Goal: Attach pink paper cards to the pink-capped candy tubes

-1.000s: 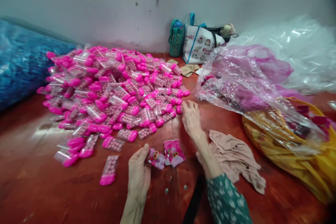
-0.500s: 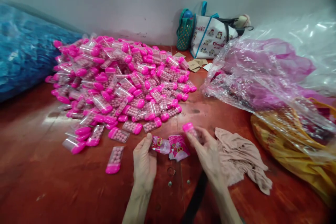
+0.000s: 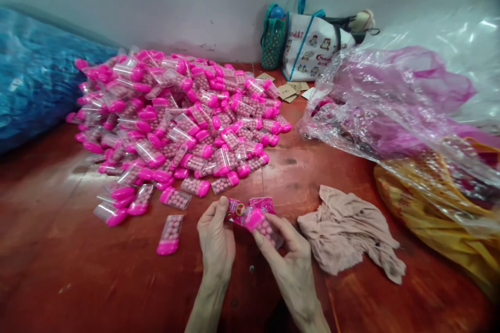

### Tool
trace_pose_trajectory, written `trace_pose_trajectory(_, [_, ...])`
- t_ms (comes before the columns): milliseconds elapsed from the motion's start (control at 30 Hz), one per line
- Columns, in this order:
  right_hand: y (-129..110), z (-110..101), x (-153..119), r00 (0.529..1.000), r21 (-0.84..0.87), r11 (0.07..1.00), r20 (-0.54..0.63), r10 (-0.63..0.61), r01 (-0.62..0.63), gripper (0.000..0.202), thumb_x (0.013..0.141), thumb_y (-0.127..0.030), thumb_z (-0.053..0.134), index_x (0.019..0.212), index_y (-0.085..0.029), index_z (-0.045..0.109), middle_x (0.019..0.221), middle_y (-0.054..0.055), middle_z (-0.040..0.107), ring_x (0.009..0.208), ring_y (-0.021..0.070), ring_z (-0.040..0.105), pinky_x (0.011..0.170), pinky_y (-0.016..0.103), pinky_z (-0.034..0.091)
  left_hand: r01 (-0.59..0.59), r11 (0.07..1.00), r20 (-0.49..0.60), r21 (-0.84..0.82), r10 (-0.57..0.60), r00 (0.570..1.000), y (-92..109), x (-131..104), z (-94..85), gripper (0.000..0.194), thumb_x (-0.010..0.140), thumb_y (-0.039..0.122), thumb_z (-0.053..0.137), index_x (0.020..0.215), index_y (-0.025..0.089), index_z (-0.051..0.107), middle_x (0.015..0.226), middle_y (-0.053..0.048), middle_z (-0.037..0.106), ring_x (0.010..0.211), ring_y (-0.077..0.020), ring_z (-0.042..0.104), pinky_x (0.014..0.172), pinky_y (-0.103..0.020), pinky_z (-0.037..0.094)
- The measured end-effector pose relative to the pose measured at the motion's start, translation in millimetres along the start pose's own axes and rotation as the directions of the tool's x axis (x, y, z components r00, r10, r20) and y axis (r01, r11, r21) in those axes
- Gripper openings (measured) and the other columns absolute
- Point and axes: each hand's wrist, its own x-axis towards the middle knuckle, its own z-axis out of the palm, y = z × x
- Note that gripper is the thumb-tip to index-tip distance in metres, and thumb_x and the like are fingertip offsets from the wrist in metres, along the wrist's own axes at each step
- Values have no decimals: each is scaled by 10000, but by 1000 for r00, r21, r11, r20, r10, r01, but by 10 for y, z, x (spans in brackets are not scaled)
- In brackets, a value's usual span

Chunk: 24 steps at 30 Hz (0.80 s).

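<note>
My left hand (image 3: pixel 217 237) pinches a printed pink plastic sleeve (image 3: pixel 236 210) by its left end. In my right hand (image 3: pixel 287 255) is a small clear candy box (image 3: pixel 265 229) with a bright pink cap, filled with pale pink balls. The box's cap end touches or overlaps the sleeve's right end; I cannot tell whether it is inside. Behind my hands lies a stack of the same pink sleeves (image 3: pixel 262 203), partly hidden by the box. A single candy box (image 3: pixel 170 234) lies left of my left hand, and a large heap of candy boxes (image 3: pixel 175 114) spreads beyond.
A beige cloth (image 3: pixel 349 231) lies crumpled right of my right hand. Clear and pink plastic bags (image 3: pixel 394 99) and a yellow bag (image 3: pixel 433 218) take up the right. A blue sack (image 3: pixel 47 78) stands at the left. Near the wall are a white tote bag (image 3: pixel 312 52) and cardboard pieces (image 3: pixel 289 92).
My right hand has moved left and down with its candy box, bringing the cap up to the sleeve. My left hand stays nearly in place, still holding the sleeve.
</note>
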Motion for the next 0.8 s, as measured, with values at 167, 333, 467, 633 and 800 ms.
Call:
trace_pose_trajectory(167, [-17,-90,38,990,66,991,81,111,-117,264,763,-282,603,1011,-192,625,892,50,674,795,202,623,664,271,510,4,999,56,47,-6,998,-40,17,-8,154,605,247,731,620,119,647,577,7,645,531,-94,557,585,-214,447])
trace_pose_trajectory(333, [-3,-113,59,996,38,996,19,85,-86,263,771,-257,591,1024,-192,616,912,49,673,818,202,623,688,271,506,36,998,163,59,-46,986,-56,-9,25,144,630,214,713,706,125,629,696,-32,684,594,-119,598,597,-230,469])
trace_pose_trajectory(467, [-5,-95,73,1000,7,1000,20,9,-9,254,775,-226,583,1027,-203,611,890,39,663,774,180,623,679,256,498,24,999,193,47,-32,981,-70,-56,86,285,647,127,695,905,174,585,926,-49,683,772,-143,635,708,-259,487])
trace_pose_trajectory(633, [13,-78,76,1000,-24,999,5,-23,23,247,780,-212,577,1025,-202,605,852,34,649,734,171,612,650,254,492,171,985,185,13,-171,968,-114,-117,147,269,668,176,690,916,142,591,936,-81,681,891,-199,628,812,-322,473])
trace_pose_trajectory(800, [51,-80,76,997,-15,997,-21,-72,72,261,782,-186,576,1043,-205,590,900,35,632,805,174,605,720,275,484,337,941,266,-10,-323,908,-176,-195,163,239,684,272,682,857,116,626,832,-82,693,822,-220,639,751,-338,496])
